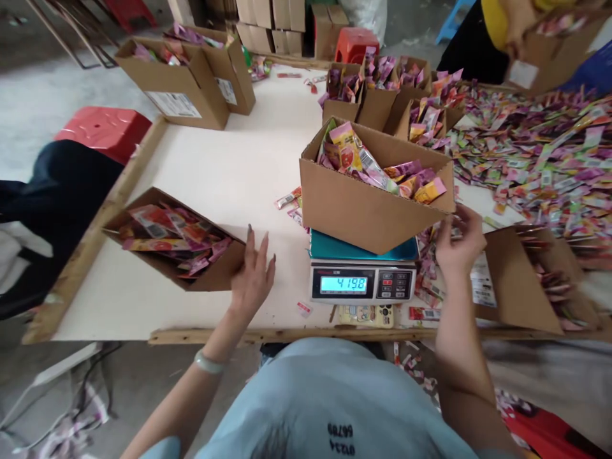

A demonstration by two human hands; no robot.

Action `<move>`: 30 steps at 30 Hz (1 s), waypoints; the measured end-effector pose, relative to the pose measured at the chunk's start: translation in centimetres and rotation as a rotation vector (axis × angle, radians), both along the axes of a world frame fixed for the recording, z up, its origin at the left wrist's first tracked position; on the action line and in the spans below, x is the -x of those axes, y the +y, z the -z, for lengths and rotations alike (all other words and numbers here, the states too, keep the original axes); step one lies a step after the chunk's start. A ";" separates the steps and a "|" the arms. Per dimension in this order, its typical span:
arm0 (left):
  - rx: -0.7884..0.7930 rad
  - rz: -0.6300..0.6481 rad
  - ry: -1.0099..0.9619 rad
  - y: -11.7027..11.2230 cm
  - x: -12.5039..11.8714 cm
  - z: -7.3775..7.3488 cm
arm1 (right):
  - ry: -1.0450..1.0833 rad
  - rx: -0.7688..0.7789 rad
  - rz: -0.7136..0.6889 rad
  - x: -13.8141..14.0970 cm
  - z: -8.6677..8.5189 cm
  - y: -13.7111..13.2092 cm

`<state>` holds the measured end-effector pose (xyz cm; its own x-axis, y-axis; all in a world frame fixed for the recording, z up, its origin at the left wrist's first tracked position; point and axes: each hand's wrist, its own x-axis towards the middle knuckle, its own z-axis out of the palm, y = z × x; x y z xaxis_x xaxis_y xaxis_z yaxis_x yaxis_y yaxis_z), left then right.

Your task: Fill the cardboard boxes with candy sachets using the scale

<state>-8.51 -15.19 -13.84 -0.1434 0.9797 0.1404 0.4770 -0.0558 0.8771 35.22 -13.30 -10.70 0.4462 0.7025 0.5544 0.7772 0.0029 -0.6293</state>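
Observation:
A cardboard box (pixel 363 210) full of colourful sachets sits tilted on a digital scale (pixel 362 282) whose display reads 4198. My left hand (pixel 252 274) is open with fingers stretched out, resting against the right end of another sachet-filled box (pixel 201 271) lying on the white table (pixel 229 166). My right hand (pixel 459 241) is just right of the box on the scale, over loose sachets. Its fingers are curled and partly blurred, and I cannot make out whether they hold anything.
A big heap of loose sachets (pixel 540 159) covers the table's right side. More filled boxes (pixel 182 83) stand at the back, and one lies open at the right (pixel 521 280). Red stools (pixel 105 131) stand to the left. Another person (pixel 502 25) works at the far right.

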 end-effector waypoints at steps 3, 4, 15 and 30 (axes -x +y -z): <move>-0.038 -0.004 0.107 1.3 2.6 0.1 | 0.055 0.030 -0.040 0.4 0.2 0.9; -0.043 -0.003 0.151 1.9 3.8 0.1 | 0.102 0.012 -0.029 0.5 0.2 1.0; -0.223 -0.125 0.680 7.4 16.9 0.3 | 0.064 -0.273 -0.291 3.4 -16.7 1.2; -0.853 0.264 -0.037 12.4 -4.6 -12.4 | -0.510 0.674 -0.478 15.7 -20.4 11.3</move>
<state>-3.88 -2.76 -1.43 0.0529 0.5457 0.8363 0.3282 -0.8005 0.5016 19.50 -2.03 9.75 -0.1517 0.9883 0.0169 0.9674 0.1520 -0.2024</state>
